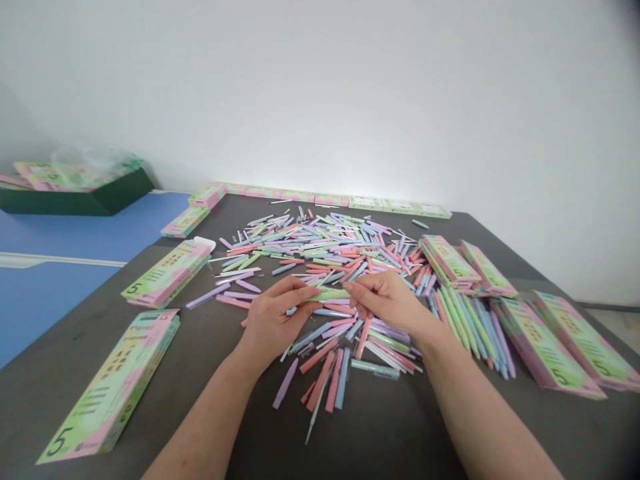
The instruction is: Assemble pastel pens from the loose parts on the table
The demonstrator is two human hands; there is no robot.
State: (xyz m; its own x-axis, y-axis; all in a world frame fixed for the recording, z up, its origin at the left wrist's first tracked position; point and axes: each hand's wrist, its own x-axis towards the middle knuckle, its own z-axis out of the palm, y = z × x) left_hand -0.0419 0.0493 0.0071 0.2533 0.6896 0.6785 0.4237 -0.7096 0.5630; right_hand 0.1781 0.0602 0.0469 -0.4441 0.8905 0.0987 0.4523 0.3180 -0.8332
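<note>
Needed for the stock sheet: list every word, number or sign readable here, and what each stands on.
"5": front-left pink-and-green package
"5": left-side package
"5": right-side package
"5": far-right package
Rows of small print on these packages are too small to read.
The green pen being held shows no legible marking.

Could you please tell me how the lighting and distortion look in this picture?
In the head view, the white wall glows brightest just above the dark grey table; wide-angle distortion bows the table's edges, and a dark blur shades the top right corner.
</note>
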